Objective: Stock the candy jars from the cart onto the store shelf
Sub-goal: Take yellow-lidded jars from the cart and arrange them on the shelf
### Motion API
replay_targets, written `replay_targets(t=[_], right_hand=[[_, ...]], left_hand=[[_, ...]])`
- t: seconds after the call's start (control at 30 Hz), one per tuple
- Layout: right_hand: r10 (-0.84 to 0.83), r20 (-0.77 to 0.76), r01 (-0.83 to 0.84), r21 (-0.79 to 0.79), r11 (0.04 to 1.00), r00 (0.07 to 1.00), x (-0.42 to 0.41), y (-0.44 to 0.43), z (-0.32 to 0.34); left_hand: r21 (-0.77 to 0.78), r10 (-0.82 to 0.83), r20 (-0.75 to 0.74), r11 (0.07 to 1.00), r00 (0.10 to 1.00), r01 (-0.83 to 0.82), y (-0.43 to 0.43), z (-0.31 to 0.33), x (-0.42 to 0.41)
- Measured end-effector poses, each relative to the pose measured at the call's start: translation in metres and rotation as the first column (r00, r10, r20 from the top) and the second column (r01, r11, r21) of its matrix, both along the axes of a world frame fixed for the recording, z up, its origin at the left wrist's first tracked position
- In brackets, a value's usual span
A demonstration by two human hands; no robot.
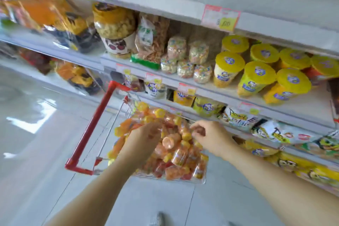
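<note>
Orange candy jars (pixel 170 143) in the cart (pixel 91 124) — left hand (pixel 145 139) and right hand (pixel 211 137) each curled round one (shelf tag (pixel 226 22): ",00").

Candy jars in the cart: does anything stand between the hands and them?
Nothing visible does. The left hand and right hand are on the heaped candy jars in the open-topped cart, which stands close beside the shelf.

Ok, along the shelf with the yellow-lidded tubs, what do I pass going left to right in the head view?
Orange snack bags, blurred → big clear jar with a panda label → tall bag with a green base → small clear jars of pastel candy → yellow-lidded tubs.
</note>
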State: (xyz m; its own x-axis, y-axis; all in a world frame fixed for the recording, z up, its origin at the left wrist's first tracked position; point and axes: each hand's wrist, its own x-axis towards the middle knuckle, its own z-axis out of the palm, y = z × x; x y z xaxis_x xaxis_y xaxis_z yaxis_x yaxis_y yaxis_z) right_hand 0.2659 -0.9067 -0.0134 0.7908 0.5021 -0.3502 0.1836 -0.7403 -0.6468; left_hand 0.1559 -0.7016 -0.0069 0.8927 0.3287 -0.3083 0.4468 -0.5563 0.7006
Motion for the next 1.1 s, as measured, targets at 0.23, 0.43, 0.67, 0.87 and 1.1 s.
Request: replay_targets(t=[0.23,0.43,0.67,0.87,1.1], right_hand=[[0.103,-0.069,-0.121,-0.35,0.929,0.992,-0.028,0.048,-0.101],[-0.051,-0.056,0.017,-0.494,0.87,0.997,-0.036,0.054,-0.134],[-0.162,0.043,0.166,-0.382,0.909,0.986,-0.045,0.052,-0.15],[-0.191,-0.036,0.182,-0.182,0.966,0.981,-0.052,0.041,-0.149],[-0.21,-0.149,0.213,-0.001,0.977,0.966,-0.047,0.017,-0.113]], left_hand=[[0.069,-0.068,-0.169,0.994,0.983,0.081,0.053,-0.085,-0.035],[0.206,-0.294,-0.245,0.915,0.924,0.346,0.039,-0.113,-0.022],[0.369,-0.447,-0.333,0.748,0.83,0.551,0.013,-0.149,0.002],[0.509,-0.438,-0.299,0.678,0.847,0.53,0.011,-0.163,0.004],[0.484,-0.469,-0.289,0.68,0.835,0.55,0.024,-0.144,0.001]])
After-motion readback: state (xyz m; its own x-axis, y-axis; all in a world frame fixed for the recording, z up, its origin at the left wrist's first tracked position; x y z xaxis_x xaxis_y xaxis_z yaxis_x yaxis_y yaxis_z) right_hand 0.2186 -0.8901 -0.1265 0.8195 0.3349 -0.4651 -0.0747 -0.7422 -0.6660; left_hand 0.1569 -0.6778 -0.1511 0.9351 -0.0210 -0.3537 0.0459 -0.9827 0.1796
